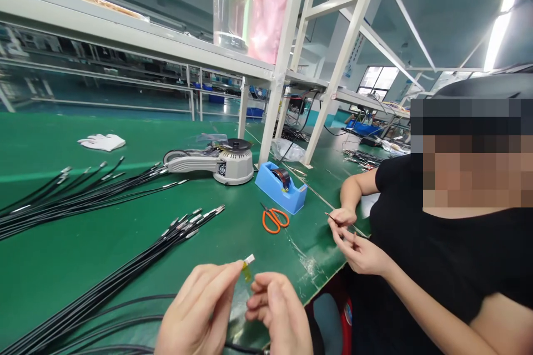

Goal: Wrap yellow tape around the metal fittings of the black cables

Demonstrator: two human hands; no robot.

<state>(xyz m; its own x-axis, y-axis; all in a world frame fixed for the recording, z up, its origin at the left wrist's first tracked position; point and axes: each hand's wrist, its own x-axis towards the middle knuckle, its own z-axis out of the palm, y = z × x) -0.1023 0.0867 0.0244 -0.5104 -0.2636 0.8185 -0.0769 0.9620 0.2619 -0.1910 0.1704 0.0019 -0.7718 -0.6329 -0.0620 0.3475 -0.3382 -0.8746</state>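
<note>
My left hand (200,308) is closed in a pinch on a cable connector (250,259), whose pale metal tip sticks out past the fingertips. A short strip of yellowish clear tape (247,273) hangs from it. Close by on the right, my right hand (278,310) has its fingers loosely curled and the thumb apart, with nothing seen between them. Black cable (245,348) shows low between the hands. Beyond them, orange-handled scissors (275,221) lie on the green table mat (137,233), in front of a blue tape dispenser (281,188) with a brown tape roll.
Bundles of black cables (125,266) with metal ends lie at the left. A grey round tape machine (233,163) and a white glove (102,142) sit farther back. White shelf posts (272,122) rise behind the dispenser. At the right sits a co-worker (449,244), hands over the table edge.
</note>
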